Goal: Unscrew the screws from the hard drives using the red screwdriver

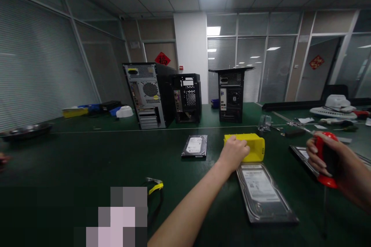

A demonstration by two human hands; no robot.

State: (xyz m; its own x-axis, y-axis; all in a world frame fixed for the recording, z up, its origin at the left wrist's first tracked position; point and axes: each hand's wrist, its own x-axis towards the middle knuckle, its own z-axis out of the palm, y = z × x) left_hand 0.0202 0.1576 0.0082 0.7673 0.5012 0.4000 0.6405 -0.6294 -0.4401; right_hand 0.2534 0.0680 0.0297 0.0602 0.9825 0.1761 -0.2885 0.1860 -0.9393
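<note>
My left hand [234, 152] is closed on the near wall of a small yellow plastic bin [256, 147], which lies tipped with its opening toward the right. Just in front of the bin lies a large hard drive [262, 189], label side up. In my right hand [346, 162] is a screwdriver [329, 160] with a red and black handle, its dark shaft pointing down. Partly hidden behind that hand, another hard drive [301, 153] rests on the table. A smaller hard drive [195, 146] sits left of the bin, apart from it.
Three computer cases [165, 96] stand along the back of the green table [87, 154]. Yellow-tipped eyewear or cable [156, 187] lies left of my forearm. Tools and a white cap [337, 104] are at the right. Another person's hand [4, 160] shows at the left edge.
</note>
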